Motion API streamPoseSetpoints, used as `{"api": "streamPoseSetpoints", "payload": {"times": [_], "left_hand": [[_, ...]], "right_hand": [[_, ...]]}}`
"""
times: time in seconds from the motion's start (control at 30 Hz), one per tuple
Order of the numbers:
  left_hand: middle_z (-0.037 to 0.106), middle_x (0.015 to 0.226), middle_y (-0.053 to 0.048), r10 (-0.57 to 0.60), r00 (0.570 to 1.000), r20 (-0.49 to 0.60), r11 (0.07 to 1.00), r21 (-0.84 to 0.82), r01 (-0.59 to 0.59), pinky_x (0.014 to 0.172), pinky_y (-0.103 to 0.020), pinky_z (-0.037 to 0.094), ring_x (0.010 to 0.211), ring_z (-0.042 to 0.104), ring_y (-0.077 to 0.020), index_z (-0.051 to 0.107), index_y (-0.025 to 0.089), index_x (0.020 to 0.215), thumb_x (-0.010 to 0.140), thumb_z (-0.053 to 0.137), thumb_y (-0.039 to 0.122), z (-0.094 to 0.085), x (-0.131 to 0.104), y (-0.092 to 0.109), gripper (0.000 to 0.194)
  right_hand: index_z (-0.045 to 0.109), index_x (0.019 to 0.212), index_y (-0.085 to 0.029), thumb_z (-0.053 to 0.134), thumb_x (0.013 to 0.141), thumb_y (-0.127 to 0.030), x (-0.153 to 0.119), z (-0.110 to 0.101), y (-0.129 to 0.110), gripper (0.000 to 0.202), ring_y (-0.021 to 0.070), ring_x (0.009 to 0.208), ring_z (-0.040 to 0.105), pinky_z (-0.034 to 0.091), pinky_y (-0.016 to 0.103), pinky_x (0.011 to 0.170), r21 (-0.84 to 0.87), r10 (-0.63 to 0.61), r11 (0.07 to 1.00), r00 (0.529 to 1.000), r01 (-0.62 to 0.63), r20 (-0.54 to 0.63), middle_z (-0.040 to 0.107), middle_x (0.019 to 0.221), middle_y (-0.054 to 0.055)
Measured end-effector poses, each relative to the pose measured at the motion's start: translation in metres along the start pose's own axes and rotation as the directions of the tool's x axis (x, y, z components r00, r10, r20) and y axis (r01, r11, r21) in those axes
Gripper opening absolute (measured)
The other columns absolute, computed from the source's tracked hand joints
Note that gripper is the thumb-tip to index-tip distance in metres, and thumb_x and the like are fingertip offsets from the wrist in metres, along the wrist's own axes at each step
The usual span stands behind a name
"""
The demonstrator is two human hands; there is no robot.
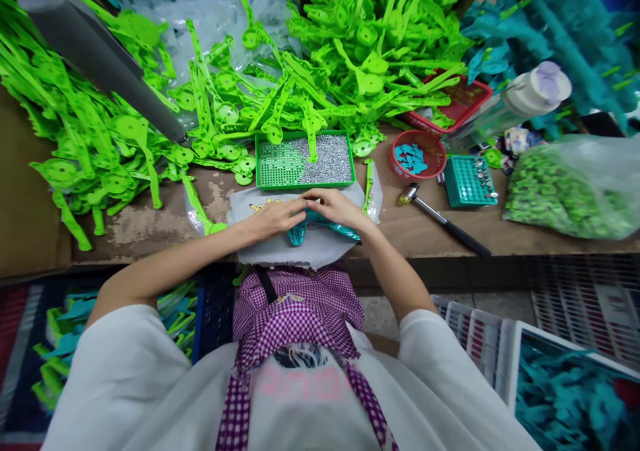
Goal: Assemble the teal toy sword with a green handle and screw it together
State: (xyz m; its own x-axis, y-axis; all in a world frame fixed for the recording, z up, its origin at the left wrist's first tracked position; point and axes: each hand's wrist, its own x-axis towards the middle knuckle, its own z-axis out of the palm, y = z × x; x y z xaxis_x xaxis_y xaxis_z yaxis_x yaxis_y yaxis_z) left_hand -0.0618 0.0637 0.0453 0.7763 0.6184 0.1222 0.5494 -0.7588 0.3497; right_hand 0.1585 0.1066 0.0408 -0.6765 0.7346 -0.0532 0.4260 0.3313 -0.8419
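Observation:
My left hand [276, 216] and my right hand [336, 208] meet over a grey cloth pad [280, 246] at the table's near edge. Both press on a teal plastic part [299, 232] that lies on the pad, fingertips touching near its top. Just beyond the hands sits a green tray [304, 160] holding tiny silver pieces, with a green perforated plate in its left half. A lime-green plastic arm [369, 183] lies right of my right hand.
Heaps of lime-green plastic arms [150, 124] cover the table's back and left. A hammer [440, 219], a round red basket [419, 154] of teal bits, a teal block [469, 180], a bottle [520, 98] and a bag [575, 188] lie right. A grey pole [100, 54] slants in at upper left.

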Motion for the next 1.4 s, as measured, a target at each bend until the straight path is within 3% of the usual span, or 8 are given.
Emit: {"api": "streamPoseSetpoints", "payload": {"times": [0.17, 0.27, 0.37, 0.5, 0.7, 0.97, 1.07, 1.4], "left_hand": [[0.069, 0.116, -0.013, -0.168, 0.980, -0.104, 0.974, -0.170, 0.149, 0.083, -0.034, 0.053, 0.096, 0.065, -0.0203, 0.074, 0.019, 0.104, 0.104, 0.050, 0.037, 0.002, -0.007, 0.000, 0.030], [0.071, 0.105, -0.010, -0.402, 0.908, -0.116, 0.867, -0.368, 0.337, 0.081, -0.033, 0.053, 0.091, 0.065, -0.0186, 0.077, 0.018, 0.099, 0.099, 0.060, 0.035, 0.005, -0.002, -0.009, 0.024], [0.074, 0.090, -0.008, -0.552, 0.830, 0.077, 0.658, -0.571, 0.491, 0.073, -0.030, 0.053, 0.080, 0.066, -0.0167, 0.078, 0.016, 0.096, 0.093, 0.066, 0.034, 0.004, 0.010, -0.020, 0.021], [0.075, 0.081, -0.007, -0.451, 0.837, 0.309, 0.506, -0.685, 0.525, 0.064, -0.026, 0.051, 0.068, 0.066, -0.0140, 0.073, 0.014, 0.104, 0.092, 0.066, 0.035, -0.003, 0.030, -0.025, 0.026], [0.076, 0.087, -0.008, -0.376, 0.881, 0.289, 0.531, -0.712, 0.460, 0.067, -0.026, 0.053, 0.071, 0.068, -0.0142, 0.067, 0.013, 0.113, 0.088, 0.069, 0.029, -0.003, 0.031, -0.025, 0.030], [0.077, 0.100, -0.007, -0.361, 0.917, 0.169, 0.709, -0.589, 0.388, 0.078, -0.029, 0.052, 0.083, 0.068, -0.0158, 0.073, 0.019, 0.122, 0.092, 0.062, 0.023, 0.000, 0.019, -0.020, 0.032], [0.075, 0.099, -0.007, -0.313, 0.941, 0.126, 0.822, -0.460, 0.335, 0.080, -0.029, 0.050, 0.088, 0.067, -0.0172, 0.077, 0.021, 0.111, 0.092, 0.060, 0.020, -0.003, 0.021, -0.018, 0.026], [0.074, 0.103, -0.007, -0.163, 0.976, 0.147, 0.938, -0.283, 0.199, 0.081, -0.028, 0.048, 0.092, 0.067, -0.0174, 0.074, 0.022, 0.114, 0.097, 0.054, 0.016, -0.006, 0.021, -0.023, 0.027]], "right_hand": [[0.075, 0.107, -0.019, 0.058, 0.097, -0.027, -0.008, -0.004, 0.002, 0.022, 0.0214, 0.096, 0.069, 0.051, 0.035, 0.085, -0.094, 0.055, 0.993, 0.986, -0.071, -0.158, 0.078, 0.107, 0.009], [0.074, 0.104, -0.018, 0.056, 0.097, -0.028, -0.018, 0.000, 0.001, 0.022, 0.0218, 0.091, 0.067, 0.046, 0.035, 0.081, -0.202, 0.070, 0.971, 0.956, -0.131, -0.284, 0.076, 0.101, 0.009], [0.073, 0.101, -0.018, 0.054, 0.099, -0.031, -0.036, 0.016, -0.007, 0.023, 0.0221, 0.084, 0.064, 0.041, 0.036, 0.079, -0.376, -0.016, 0.917, 0.932, -0.130, -0.362, 0.074, 0.093, 0.008], [0.074, 0.098, -0.019, 0.045, 0.103, -0.031, -0.049, 0.052, -0.018, 0.032, 0.0220, 0.078, 0.061, 0.037, 0.037, 0.077, -0.517, -0.117, 0.850, 0.922, -0.099, -0.369, 0.072, 0.083, 0.009], [0.072, 0.115, -0.018, 0.040, 0.106, -0.028, -0.043, 0.086, -0.018, 0.035, 0.0237, 0.093, 0.066, 0.037, 0.039, 0.082, -0.452, -0.068, 0.883, 0.919, -0.125, -0.387, 0.076, 0.108, 0.013], [0.071, 0.122, -0.024, 0.051, 0.103, -0.033, -0.042, 0.036, -0.016, 0.029, 0.0232, 0.110, 0.068, 0.051, 0.042, 0.096, -0.096, -0.022, 0.995, 0.855, -0.033, -0.517, 0.075, 0.117, 0.009], [0.073, 0.121, -0.024, 0.058, 0.100, -0.035, -0.027, 0.023, -0.010, 0.028, 0.0232, 0.112, 0.068, 0.052, 0.042, 0.099, -0.049, -0.072, 0.997, 0.903, 0.056, -0.423, 0.075, 0.120, 0.008], [0.076, 0.110, -0.025, 0.062, 0.098, -0.036, -0.030, 0.032, 0.007, 0.021, 0.0243, 0.105, 0.069, 0.047, 0.046, 0.101, -0.099, -0.019, 0.995, 0.923, -0.021, -0.383, 0.078, 0.108, 0.006]]}}
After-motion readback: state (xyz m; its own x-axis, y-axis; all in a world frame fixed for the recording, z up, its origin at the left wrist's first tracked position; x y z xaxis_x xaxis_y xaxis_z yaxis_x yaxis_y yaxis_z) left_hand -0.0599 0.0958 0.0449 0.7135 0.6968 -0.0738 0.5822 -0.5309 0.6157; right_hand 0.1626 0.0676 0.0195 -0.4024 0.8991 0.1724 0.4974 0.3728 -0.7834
